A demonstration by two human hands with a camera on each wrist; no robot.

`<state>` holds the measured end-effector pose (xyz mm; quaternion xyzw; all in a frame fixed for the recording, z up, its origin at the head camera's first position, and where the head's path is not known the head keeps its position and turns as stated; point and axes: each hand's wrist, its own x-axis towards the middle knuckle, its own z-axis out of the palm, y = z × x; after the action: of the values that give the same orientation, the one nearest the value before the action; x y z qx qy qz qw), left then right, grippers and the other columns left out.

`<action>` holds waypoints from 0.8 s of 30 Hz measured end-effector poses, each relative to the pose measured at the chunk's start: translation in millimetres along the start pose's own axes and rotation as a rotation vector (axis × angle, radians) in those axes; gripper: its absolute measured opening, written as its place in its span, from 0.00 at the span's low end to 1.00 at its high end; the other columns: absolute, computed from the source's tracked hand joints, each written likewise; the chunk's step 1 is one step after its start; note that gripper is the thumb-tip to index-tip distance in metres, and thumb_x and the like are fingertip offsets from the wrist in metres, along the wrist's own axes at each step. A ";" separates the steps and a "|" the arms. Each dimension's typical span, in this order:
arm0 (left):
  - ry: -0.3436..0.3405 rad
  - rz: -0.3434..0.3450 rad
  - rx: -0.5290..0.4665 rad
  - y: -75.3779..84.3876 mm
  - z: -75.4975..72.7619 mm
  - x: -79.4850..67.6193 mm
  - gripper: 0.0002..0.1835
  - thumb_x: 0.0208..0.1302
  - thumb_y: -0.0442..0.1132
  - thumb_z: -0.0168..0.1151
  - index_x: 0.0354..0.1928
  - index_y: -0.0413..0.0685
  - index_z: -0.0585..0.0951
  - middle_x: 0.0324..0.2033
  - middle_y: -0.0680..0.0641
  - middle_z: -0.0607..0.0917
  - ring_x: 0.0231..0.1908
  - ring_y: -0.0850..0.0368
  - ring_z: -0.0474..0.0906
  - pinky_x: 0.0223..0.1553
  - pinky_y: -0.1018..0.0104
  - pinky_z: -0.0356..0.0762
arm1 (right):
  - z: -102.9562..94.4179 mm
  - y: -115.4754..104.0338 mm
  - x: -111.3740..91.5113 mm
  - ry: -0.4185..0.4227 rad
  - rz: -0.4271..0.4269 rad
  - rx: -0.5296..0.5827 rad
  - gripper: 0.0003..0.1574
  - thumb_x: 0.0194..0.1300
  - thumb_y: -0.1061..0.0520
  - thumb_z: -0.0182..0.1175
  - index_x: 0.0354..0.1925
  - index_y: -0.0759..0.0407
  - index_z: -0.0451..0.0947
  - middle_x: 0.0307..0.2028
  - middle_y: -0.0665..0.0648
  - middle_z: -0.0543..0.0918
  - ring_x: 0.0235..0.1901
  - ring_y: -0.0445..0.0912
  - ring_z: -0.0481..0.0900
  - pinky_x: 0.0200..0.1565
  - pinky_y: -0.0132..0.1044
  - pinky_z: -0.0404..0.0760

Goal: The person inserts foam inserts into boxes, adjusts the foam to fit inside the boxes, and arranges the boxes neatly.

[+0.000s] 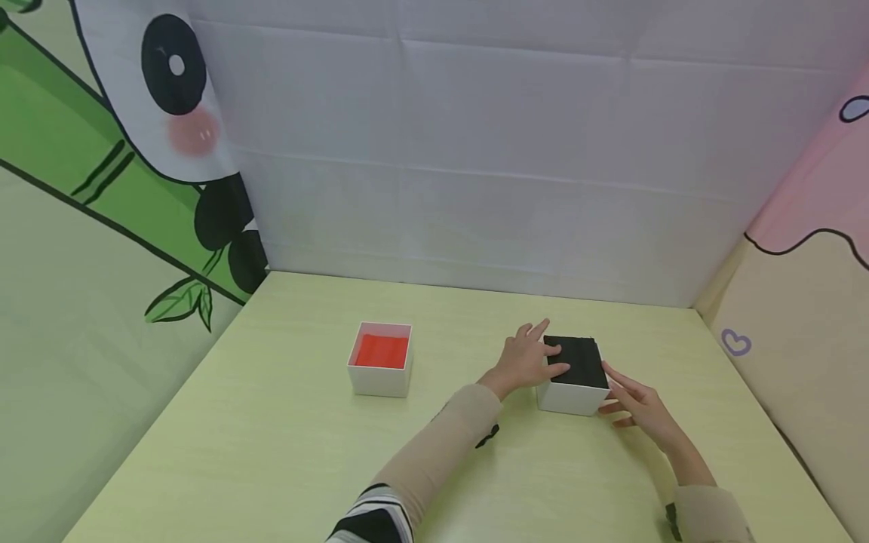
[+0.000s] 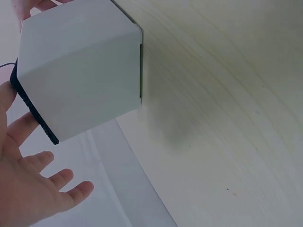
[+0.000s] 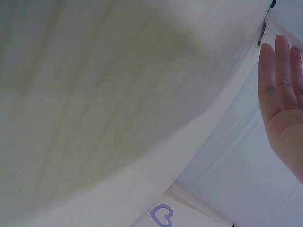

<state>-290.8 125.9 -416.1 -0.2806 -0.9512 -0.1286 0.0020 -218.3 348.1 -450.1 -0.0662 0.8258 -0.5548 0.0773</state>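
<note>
A white box [image 1: 572, 400] stands on the right half of the table, its top covered by a flat black piece [image 1: 582, 360]. My left hand [image 1: 521, 363] is at the box's left side, with thumb and forefinger laid on the black piece and the other fingers spread away. In the left wrist view, the black piece [image 2: 37, 116] shows as a thin, rough edge along the box's rim. My right hand [image 1: 641, 407] is at the box's right side, fingertips at its upper corner and wall. Its fingers look nearly straight in the right wrist view.
Left of the hands stands a second white box [image 1: 380, 382], open at the top, with a flat red piece [image 1: 382, 351] inside. A pale wall sheet [image 1: 475, 166] rises behind the table [image 1: 258, 452]. Printed side panels flank the table.
</note>
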 end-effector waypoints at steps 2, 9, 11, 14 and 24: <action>0.004 0.011 0.020 0.1 0.8 0.2 0.25 0.59 0.64 0.47 0.56 0.67 0.74 0.66 0.52 0.54 0.62 0.51 0.53 0.52 0.55 0.61 | -0.1 0.0 -0.1 -0.001 0.000 0.000 0.30 0.70 0.52 0.43 0.66 0.60 0.51 0.40 0.65 0.79 0.37 0.58 0.79 0.33 0.46 0.77; -0.024 0.011 0.087 1.4 11.1 3.4 0.28 0.58 0.69 0.40 0.52 0.68 0.77 0.66 0.52 0.54 0.64 0.52 0.49 0.55 0.53 0.58 | 0.6 0.4 -0.2 0.003 0.001 0.008 0.30 0.70 0.51 0.42 0.66 0.59 0.51 0.39 0.63 0.78 0.37 0.57 0.79 0.33 0.46 0.77; -0.038 -0.002 0.071 1.0 16.4 3.9 0.29 0.58 0.70 0.37 0.51 0.69 0.78 0.66 0.51 0.53 0.64 0.52 0.47 0.56 0.52 0.56 | 1.2 0.8 -0.2 -0.005 0.004 0.013 0.29 0.70 0.51 0.41 0.66 0.58 0.51 0.39 0.63 0.78 0.37 0.56 0.79 0.33 0.46 0.77; -0.025 -0.008 0.048 1.2 20.9 3.1 0.30 0.57 0.71 0.34 0.50 0.69 0.78 0.66 0.49 0.52 0.65 0.51 0.45 0.57 0.52 0.54 | 1.8 0.6 -0.3 -0.005 0.008 0.018 0.29 0.70 0.51 0.41 0.66 0.58 0.52 0.39 0.61 0.77 0.37 0.55 0.80 0.34 0.46 0.77; 0.133 0.217 0.081 4.5 10.2 -8.2 0.25 0.50 0.71 0.49 0.36 0.67 0.85 0.66 0.49 0.53 0.65 0.51 0.41 0.58 0.51 0.51 | 1.1 -1.8 -1.0 -0.002 -0.003 0.006 0.29 0.71 0.52 0.41 0.66 0.58 0.51 0.39 0.62 0.77 0.37 0.57 0.79 0.33 0.46 0.77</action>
<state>-280.8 127.7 -425.5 -0.3726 -0.9173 -0.1073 0.0903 -217.0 346.7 -448.8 -0.0677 0.8239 -0.5573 0.0776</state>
